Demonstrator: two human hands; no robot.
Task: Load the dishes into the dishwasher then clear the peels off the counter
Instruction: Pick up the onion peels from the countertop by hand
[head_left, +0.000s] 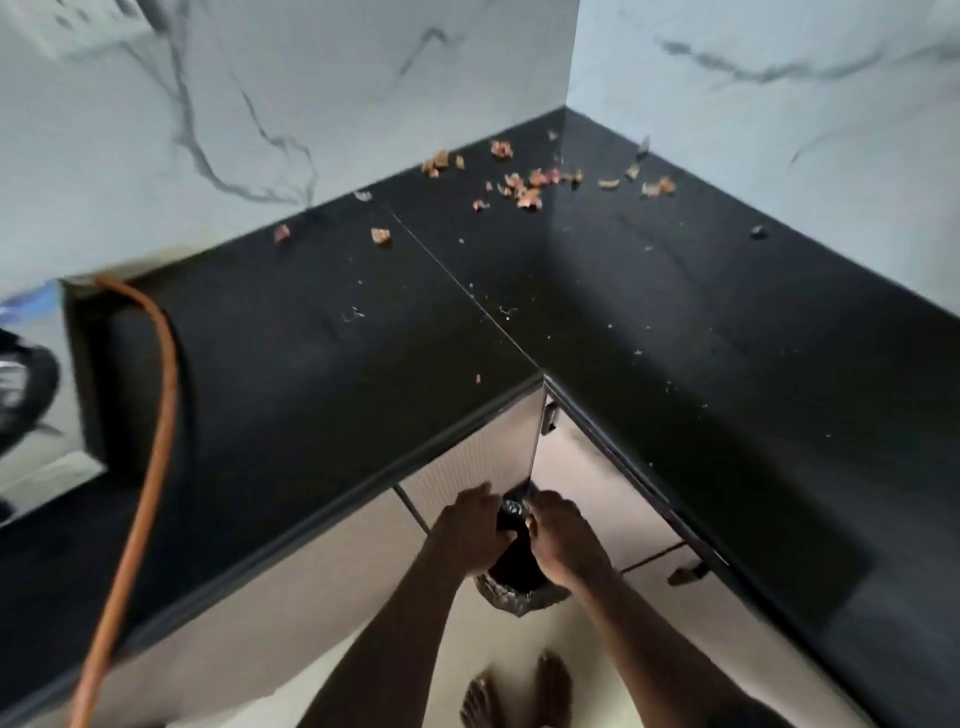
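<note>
Brownish peels (524, 187) lie scattered near the far inner corner of the black L-shaped counter (675, 332), with stray bits toward the left wall. Below the counter's inner corner, both hands hold a black plastic bag (514, 564) in front of the cabinet doors. My left hand (467, 525) grips the bag's left rim. My right hand (558, 535) grips its right rim. The bag's crumpled lower part hangs beneath the wrists. No dishwasher or dishes are in view.
An orange hose (150, 436) runs from the wall down across the counter's left part. A recessed black area (119, 374) sits at the left. Beige cabinet doors (467, 462) with a handle (688, 574) are under the counter. Bare feet (519, 696) stand on the floor.
</note>
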